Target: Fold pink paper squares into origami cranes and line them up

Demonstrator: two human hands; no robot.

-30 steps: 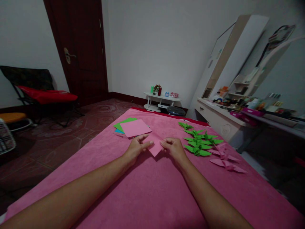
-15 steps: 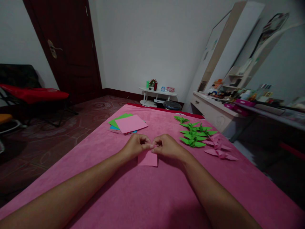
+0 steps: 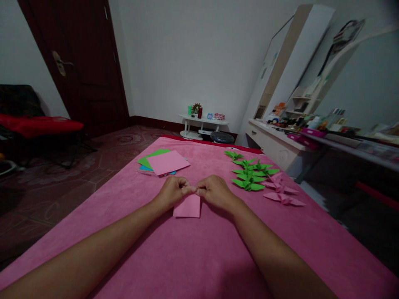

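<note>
A small folded piece of pink paper [image 3: 187, 207] is held at its far edge by both hands, its near part hanging toward me over the pink cloth. My left hand [image 3: 175, 191] pinches the far left corner between thumb and fingers. On the other side, my right hand [image 3: 215, 191] pinches the far right part, the two thumbs almost touching. The fingers hide the paper's upper edge. To the right lie several green paper cranes [image 3: 248, 182] and a few pink paper cranes [image 3: 284, 199].
A stack of square paper sheets, pink [image 3: 168, 162] on top with green and blue below, lies beyond my left hand. The pink cloth [image 3: 174, 257] covers the surface. Farther off stand a low white table [image 3: 204, 120], a cluttered dresser [image 3: 274, 133] and a red chair [image 3: 40, 124].
The view has shifted slightly, so everything sits a little more to the left. My hands keep their pinch on the pink paper, the right fingers closing a bit nearer its far edge.
</note>
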